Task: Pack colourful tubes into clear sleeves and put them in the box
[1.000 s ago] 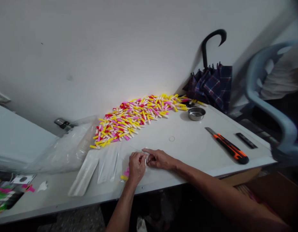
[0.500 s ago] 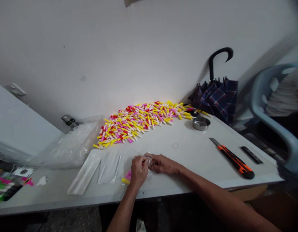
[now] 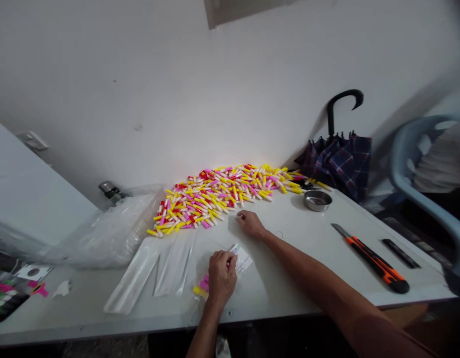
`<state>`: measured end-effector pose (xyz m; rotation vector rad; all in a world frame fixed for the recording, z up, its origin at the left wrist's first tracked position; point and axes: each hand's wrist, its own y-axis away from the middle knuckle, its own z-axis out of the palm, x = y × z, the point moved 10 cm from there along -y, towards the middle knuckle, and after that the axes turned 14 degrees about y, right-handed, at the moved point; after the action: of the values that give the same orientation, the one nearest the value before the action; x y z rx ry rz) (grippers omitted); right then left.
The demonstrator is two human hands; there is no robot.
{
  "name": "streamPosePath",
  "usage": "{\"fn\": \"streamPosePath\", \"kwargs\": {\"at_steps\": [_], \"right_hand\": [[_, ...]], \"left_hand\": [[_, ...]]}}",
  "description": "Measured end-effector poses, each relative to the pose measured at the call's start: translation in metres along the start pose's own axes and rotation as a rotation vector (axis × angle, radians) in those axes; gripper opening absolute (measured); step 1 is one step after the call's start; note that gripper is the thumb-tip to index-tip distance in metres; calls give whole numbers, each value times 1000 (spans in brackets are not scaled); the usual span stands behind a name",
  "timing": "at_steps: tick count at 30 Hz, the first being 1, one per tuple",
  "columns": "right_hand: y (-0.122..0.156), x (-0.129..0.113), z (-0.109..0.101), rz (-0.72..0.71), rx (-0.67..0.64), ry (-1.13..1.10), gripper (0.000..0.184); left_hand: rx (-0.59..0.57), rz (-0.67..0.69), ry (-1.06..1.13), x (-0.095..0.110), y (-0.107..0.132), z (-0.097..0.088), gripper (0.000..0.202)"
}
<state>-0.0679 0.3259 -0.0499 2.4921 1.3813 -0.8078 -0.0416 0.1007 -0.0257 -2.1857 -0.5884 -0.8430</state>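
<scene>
My left hand (image 3: 222, 276) rests near the table's front edge, fingers closed on a clear plastic bag. A white printed card (image 3: 245, 259) shows in the bag beyond the fingertips. Some pink and yellow pieces (image 3: 202, 287) lie just left of this hand, partly hidden by it. My right hand (image 3: 250, 224) is stretched forward, fingers curled together at the near edge of a large pile of small two-part sticks (image 3: 211, 196) in yellow, pink, red and white. Something whitish shows at its fingertips, too small to name.
Flat clear plastic sleeves (image 3: 176, 266) and a bulging plastic bag (image 3: 114, 223) lie left. To the right are a round metal dish (image 3: 318, 200), an orange-black utility knife (image 3: 371, 258) with its blade out, and a black blade case (image 3: 401, 253). A plaid umbrella (image 3: 340, 159) leans against the wall.
My right hand has left my left hand and moved forward to the pile's near edge. The card beside my left hand is now uncovered. The view has tilted up a little.
</scene>
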Motion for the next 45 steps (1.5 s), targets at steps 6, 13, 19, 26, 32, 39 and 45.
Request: {"fn": "streamPosePath", "kwargs": {"at_steps": [6,13,19,26,32,39,45], "right_hand": [[-27,-8,12,78,12,114,33],[-34,-7,12,76,-23,171,35],[-42,-11,11,46,-49,175,31],[-22,-11,-10,68,-108,125,25],[50,25,-49,21,-224,-58,32],[117,2,-45,-264,-292,-60,17],[124,-44,-8,-448,-294,-33,23]], "left_hand": [[-7,7,-14,-2,-1,0,20],[-30,2,-16,-4,-1,3,23],[-33,7,-43,-2,-1,4,21],[-5,37,-1,3,-2,-1,20],[35,43,12,6,-2,-7,16],[41,46,34,7,-2,-8,16],[37,39,28,8,-2,-8,19]]}}
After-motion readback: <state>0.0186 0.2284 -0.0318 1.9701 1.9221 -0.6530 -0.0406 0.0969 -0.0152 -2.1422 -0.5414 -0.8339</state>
